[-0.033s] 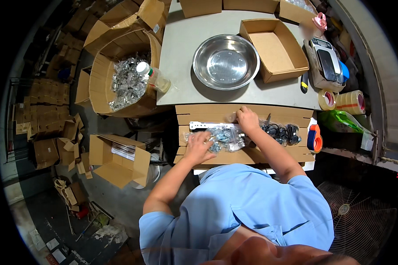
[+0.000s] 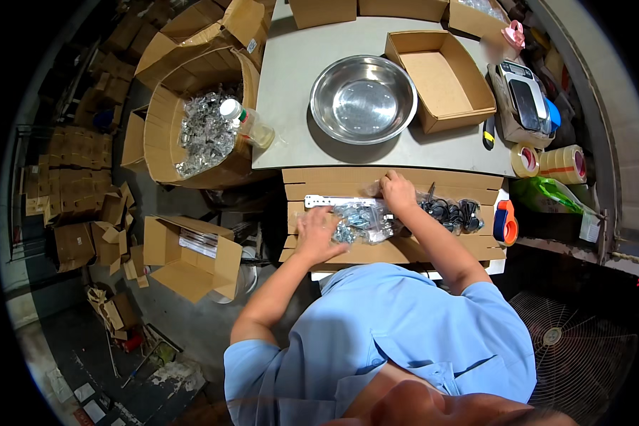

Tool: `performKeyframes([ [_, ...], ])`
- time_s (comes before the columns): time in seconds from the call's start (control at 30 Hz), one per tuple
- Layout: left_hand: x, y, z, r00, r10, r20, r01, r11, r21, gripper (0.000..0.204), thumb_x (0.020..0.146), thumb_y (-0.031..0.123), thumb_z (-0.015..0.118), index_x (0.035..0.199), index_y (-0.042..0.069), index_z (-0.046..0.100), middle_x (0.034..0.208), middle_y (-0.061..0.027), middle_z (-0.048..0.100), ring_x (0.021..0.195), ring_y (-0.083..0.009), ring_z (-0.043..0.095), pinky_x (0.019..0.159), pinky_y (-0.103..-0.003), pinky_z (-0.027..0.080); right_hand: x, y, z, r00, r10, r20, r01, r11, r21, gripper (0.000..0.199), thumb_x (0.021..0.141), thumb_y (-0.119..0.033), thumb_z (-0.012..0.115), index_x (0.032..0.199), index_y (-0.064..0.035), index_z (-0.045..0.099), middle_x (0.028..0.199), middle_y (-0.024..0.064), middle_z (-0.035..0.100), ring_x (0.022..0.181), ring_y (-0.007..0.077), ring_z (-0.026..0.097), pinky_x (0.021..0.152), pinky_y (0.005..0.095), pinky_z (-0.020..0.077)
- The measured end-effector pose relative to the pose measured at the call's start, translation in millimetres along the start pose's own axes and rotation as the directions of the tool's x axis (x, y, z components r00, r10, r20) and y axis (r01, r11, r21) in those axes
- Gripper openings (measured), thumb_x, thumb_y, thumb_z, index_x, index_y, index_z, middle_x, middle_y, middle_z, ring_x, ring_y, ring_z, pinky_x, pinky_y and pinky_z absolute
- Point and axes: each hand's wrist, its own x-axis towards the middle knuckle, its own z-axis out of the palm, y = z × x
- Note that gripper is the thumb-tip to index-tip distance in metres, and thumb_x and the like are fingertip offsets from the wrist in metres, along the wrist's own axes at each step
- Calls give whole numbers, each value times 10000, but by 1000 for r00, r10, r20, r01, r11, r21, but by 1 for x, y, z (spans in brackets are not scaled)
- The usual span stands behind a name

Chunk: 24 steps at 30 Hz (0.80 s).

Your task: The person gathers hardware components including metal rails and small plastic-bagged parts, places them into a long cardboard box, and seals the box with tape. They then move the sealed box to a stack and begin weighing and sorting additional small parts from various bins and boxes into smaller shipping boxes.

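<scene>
On the flattened cardboard [image 2: 433,250] in front of me lies a clear plastic bag [image 2: 366,221] of small shiny metal parts. My left hand [image 2: 318,234] is at the bag's left end, fingers spread, near a white metal rail with holes [image 2: 321,201]. My right hand [image 2: 396,192] rests at the far side, its fingers bent down onto a thin clear plastic wrap [image 2: 370,188]; the fingertips are partly hidden. Right of my right forearm are black coiled cables [image 2: 451,213] in clear plastic.
On the table beyond stand a steel bowl [image 2: 363,99], an open cardboard tray [image 2: 444,82], a scale [image 2: 522,99] and tape rolls [image 2: 562,164]. A large carton of bagged metal parts [image 2: 209,135] and a bottle [image 2: 247,124] are left. An orange-blue tape dispenser [image 2: 505,222] lies right.
My left hand has shifted very slightly away from me, and its fingers look a little blurred. My right hand has stayed in place.
</scene>
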Motion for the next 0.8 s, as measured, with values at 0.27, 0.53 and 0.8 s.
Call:
performKeyframes([
  [0.27,-30,-60,64,841,-523,138,541,801,-257,245,787,180,601,993,50,570,979,-181,535,950,-377,516,839,-425,422,5,-29,-43,954,-26,-300,94,972,215,79,728,-133,601,758,-60,592,1008,119,537,981,328,512,804,413,437],
  [0.53,-12,-34,43,798,-575,181,591,686,-425,171,848,119,489,935,16,594,891,-203,609,820,-380,582,762,-438,454,-19,-103,-34,928,-247,279,202,962,182,171,738,-270,669,834,-134,630,1087,72,541,1081,271,470,882,480,342],
  [0.8,-24,-11,-5,959,44,279,-10,993,-121,830,683,468,702,1344,76,388,1422,-154,336,1319,-356,285,1054,-510,258,-13,18,-66,956,222,-190,-230,973,-19,392,733,-276,666,1053,-73,563,1172,118,507,1141,284,446,932,454,344],
])
